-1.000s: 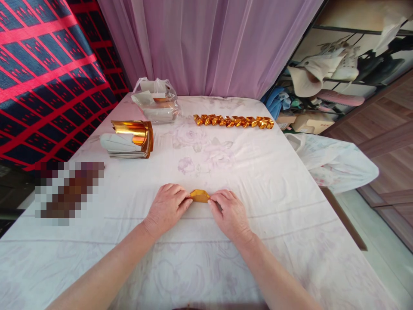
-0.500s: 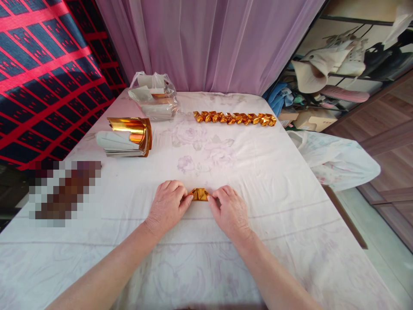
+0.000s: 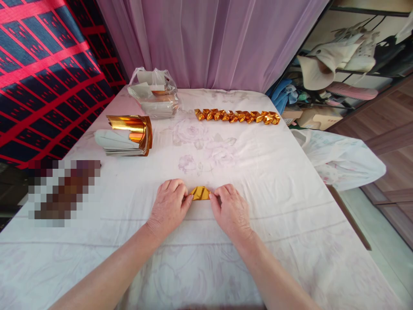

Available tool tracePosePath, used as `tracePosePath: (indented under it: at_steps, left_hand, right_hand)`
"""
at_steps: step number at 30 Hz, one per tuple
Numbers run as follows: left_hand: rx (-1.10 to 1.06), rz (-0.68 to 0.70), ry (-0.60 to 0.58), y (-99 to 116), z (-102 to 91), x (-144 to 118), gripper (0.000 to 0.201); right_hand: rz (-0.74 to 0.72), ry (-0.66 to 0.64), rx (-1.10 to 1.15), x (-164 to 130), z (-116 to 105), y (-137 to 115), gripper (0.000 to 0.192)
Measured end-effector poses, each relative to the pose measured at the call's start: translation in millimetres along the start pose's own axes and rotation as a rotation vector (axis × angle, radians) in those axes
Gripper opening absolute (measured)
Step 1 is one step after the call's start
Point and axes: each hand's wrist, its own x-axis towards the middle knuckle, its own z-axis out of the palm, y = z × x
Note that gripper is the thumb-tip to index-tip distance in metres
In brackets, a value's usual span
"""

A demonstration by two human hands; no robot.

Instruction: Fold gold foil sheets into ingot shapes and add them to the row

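Note:
Between my hands is a small piece of folded gold foil paper (image 3: 200,193), domed along its far edge and straight along its near one. My left hand (image 3: 171,202) pinches its left end between thumb and curled fingers. The right end is pinched the same way by my right hand (image 3: 230,209). Farther back lies a row of folded gold foil pieces (image 3: 237,116), set close together. On the left, a curled stack of gold foil sheets (image 3: 129,125) rests with pale paper sides showing.
A clear plastic bag (image 3: 155,94) of papers stands at the back left of the cloth-covered table (image 3: 258,181). Purple curtains (image 3: 213,43) hang behind it. At right are a shelf with a cap (image 3: 318,71) and a white plastic bag (image 3: 348,159). A blurred-out patch covers something at left.
The foil piece's upper surface now looks smoother and more rounded, with its ends still pinched. My hands have hardly moved. The view has shifted slightly.

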Motion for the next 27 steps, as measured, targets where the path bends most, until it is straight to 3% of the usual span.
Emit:
tracePosePath:
  at_steps: [6, 13, 20, 27]
  left_hand:
    - [-0.016, -0.02, -0.023, 1, -0.7, 0, 0.002]
    - [0.054, 0.126, 0.013, 1, 1.3, -4, 0.027]
    - [0.249, 0.366, 0.027, 15, -4.2, -6, 0.028]
    - [0.29, 0.345, -0.025, 26, -1.7, -20, 0.033]
  right_hand:
    - [0.045, -0.021, 0.014, 0, 2, 2, 0.014]
    - [0.042, -0.045, 0.078, -1, 3, 5, 0.015]
    - [0.09, -0.104, 0.089, 1, -2, 3, 0.014]
    - [0.045, -0.05, 0.087, -1, 1, 5, 0.015]
